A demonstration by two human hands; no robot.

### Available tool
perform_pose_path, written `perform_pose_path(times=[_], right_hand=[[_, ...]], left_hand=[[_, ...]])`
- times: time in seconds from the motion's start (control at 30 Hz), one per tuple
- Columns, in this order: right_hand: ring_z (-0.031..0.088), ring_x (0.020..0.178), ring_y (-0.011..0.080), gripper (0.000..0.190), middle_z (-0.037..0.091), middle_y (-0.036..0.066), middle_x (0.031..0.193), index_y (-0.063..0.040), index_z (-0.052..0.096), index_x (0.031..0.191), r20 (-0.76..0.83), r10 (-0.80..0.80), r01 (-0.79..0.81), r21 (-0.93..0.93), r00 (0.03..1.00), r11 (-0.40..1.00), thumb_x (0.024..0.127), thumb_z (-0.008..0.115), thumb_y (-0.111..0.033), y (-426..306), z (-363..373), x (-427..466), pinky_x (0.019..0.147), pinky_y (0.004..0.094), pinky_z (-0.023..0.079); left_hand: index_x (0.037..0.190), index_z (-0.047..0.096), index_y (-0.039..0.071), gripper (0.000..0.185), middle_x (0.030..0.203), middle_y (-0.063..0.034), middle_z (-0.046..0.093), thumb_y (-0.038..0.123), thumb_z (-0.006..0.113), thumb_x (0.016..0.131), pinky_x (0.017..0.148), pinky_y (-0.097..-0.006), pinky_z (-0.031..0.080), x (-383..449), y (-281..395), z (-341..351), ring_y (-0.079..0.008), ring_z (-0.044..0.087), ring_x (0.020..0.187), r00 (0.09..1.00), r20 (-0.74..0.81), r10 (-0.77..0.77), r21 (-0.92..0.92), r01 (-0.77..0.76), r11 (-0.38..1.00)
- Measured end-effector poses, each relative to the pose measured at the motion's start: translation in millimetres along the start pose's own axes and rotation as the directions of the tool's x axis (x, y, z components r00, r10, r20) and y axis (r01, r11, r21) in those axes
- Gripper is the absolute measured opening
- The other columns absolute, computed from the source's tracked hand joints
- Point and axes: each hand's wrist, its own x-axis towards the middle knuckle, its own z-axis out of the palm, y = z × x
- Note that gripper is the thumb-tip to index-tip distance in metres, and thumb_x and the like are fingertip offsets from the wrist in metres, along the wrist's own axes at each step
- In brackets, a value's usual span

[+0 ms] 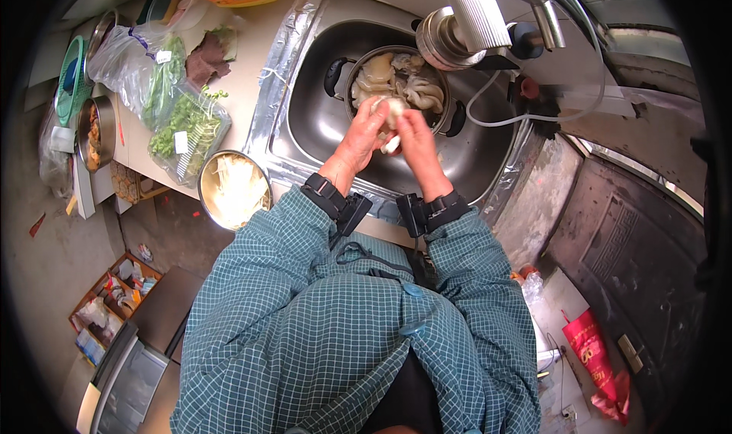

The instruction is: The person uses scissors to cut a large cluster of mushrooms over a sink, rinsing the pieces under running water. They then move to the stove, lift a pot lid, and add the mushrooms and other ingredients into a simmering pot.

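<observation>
Both my left hand (pixel 362 133) and my right hand (pixel 416 142) grip a pale, whitish piece of food (pixel 394 113) between them, over the near rim of a steel pot (pixel 350 71). What the piece is I cannot tell; part of it hangs below my fingers. More pale, soft food pieces (pixel 374 75), thick and folded, fill the pot. The pot has two black handles (pixel 333 78) and stands in a stainless steel sink (pixel 320 131). My right hand is slightly blurred.
Left of the sink, a steel bowl (pixel 269 185) holds pale shreds near the counter edge. Bagged leafy greens (pixel 186 128), a brown cloth (pixel 207 59) and a steel bowl of brownish food (pixel 104 131) lie farther left. A faucet (pixel 549 25) and white hose (pixel 537 118) are at right.
</observation>
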Motion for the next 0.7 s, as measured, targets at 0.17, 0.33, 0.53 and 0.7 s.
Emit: perform_pose_path(times=[0.17,0.33,0.53,0.7], right_hand=[[0.061,0.059,0.0158,0.033,0.063,0.011,0.072,-0.006,0.049,0.120,0.102,0.115,-0.065,-0.404,0.988,0.912,0.095,0.051,-0.027,-10.2,3.9,-10.1,0.054,0.0314,0.047],[0.061,0.087,0.0384,0.039,0.063,0.019,0.095,-0.005,0.051,0.120,-0.165,-0.248,0.053,-0.724,0.955,0.687,0.086,0.058,-0.021,31.4,-51.7,37.7,0.074,0.0416,0.049],[0.053,0.103,0.0499,0.096,0.018,0.027,0.143,-0.011,0.019,0.143,-0.063,-0.037,-0.042,-0.915,0.997,0.401,0.067,0.076,-0.023,60.9,-31.3,84.7,0.090,0.0476,0.046],[0.064,0.080,0.0347,0.034,0.057,0.021,0.103,-0.002,0.050,0.114,-0.179,0.098,-0.177,-0.505,0.979,0.845,0.081,0.056,-0.005,104.6,-61.3,130.4,0.066,0.0410,0.053]], left_hand=[[0.112,0.049,0.006,0.029,0.093,-0.0093,0.059,0.020,0.060,0.090,0.067,-0.0356,0.053,10.1,-13.2,-33.5,-0.0208,0.061,0.079,0.993,-0.115,0.021,-0.104,-0.033,0.994],[0.100,0.051,0.005,0.019,0.079,-0.0121,0.060,0.018,0.061,0.089,0.061,-0.0383,0.053,9.4,1.4,-53.7,-0.0262,0.062,0.067,0.970,-0.233,0.069,-0.158,-0.108,0.981],[0.103,0.045,0.003,0.029,0.076,-0.0117,0.058,0.010,0.066,0.083,0.055,-0.0366,0.051,10.5,5.2,-47.8,-0.0242,0.060,0.060,0.952,-0.291,0.089,-0.150,-0.138,0.979],[0.107,0.045,0.003,0.030,0.077,-0.0123,0.058,0.008,0.063,0.084,0.055,-0.0364,0.051,11.3,7.9,-43.6,-0.0239,0.060,0.062,0.960,-0.271,0.069,-0.149,-0.113,0.982]])
